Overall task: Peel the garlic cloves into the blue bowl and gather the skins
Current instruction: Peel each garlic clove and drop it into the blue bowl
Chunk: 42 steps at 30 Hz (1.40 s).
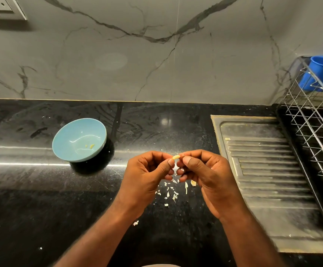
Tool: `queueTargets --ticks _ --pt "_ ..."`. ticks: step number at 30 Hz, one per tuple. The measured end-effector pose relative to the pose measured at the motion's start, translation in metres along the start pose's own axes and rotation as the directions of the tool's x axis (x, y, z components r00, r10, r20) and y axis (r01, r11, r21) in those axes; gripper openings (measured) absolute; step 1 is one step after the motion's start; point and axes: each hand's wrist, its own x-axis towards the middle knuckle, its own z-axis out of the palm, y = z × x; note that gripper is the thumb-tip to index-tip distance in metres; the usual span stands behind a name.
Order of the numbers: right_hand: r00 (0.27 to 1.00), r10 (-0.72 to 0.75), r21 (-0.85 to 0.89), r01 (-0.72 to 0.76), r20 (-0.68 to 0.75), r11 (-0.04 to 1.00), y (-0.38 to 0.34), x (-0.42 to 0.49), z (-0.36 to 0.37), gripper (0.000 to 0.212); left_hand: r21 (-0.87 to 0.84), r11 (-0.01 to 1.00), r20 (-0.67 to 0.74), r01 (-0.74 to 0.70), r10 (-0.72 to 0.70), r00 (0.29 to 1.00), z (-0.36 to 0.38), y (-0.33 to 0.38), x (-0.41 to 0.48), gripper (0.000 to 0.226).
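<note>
Both hands (178, 174) pinch small pale curved garlic clove (176, 157).

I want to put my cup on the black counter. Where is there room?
Bare counter lies between the blue bowl and the steel drainboard, up against the wall. Left of the bowl is open too. It is crowded under the left hand and right hand, both pinching a garlic clove, where garlic skins are scattered.
</note>
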Motion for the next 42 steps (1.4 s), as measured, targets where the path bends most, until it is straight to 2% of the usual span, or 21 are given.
queueTargets --ticks 3,6,11,16,19,25,30,34,38,42 --pt "0.999 0.019 -0.020 -0.019 0.033 1.000 -0.001 0.001 -0.002 0.027 0.073 0.996 0.020 -0.043 0.041 0.999 -0.002 0.003 0.001 0.023" --pt "0.999 0.009 -0.077 -0.005 0.046 0.997 0.001 0.002 -0.002 0.030 0.141 0.988 0.036 -0.068 0.063 0.997 -0.003 0.005 0.001 0.020" --pt "0.999 -0.018 -0.188 0.024 0.034 0.982 0.004 0.002 -0.001 0.025 0.294 0.946 0.080 -0.134 0.115 0.990 -0.006 0.008 0.001 0.009" --pt "0.998 -0.058 -0.228 0.056 -0.003 0.972 0.004 -0.001 0.002 0.006 0.394 0.889 0.123 -0.235 0.202 0.972 -0.005 0.008 0.000 0.009" --pt "0.997 -0.072 -0.239 0.062 -0.032 0.969 0.005 -0.001 0.004 0.011 0.337 0.919 0.111 -0.205 0.177 0.978 -0.004 0.007 0.000 0.018" --pt "0.997 -0.073 -0.284 0.060 -0.037 0.957 0.008 -0.001 0.005 0.016 0.128 0.989 0.042 -0.068 0.063 0.997 -0.004 0.003 0.000 0.020" --pt "0.998 -0.059 -0.370 0.064 0.026 0.927 0.007 -0.002 0.001 0.016 -0.030 0.999 0.027 0.019 -0.018 0.999 -0.005 0.003 0.002 0.020" --pt "0.998 -0.055 -0.369 0.062 0.029 0.927 0.007 -0.002 0.001 0.016 -0.116 0.991 0.040 0.066 -0.062 0.997 -0.005 0.005 0.003 0.019" --pt "0.997 -0.069 -0.372 0.057 -0.019 0.927 0.007 -0.001 -0.002 0.013 -0.235 0.964 0.012 0.121 -0.122 0.992 -0.005 0.004 0.005 0.017" --pt "0.989 -0.074 -0.459 0.008 -0.126 0.888 0.012 0.004 -0.006 0.014 -0.246 0.953 -0.052 0.177 -0.196 0.979 -0.011 -0.005 0.011 0.016"
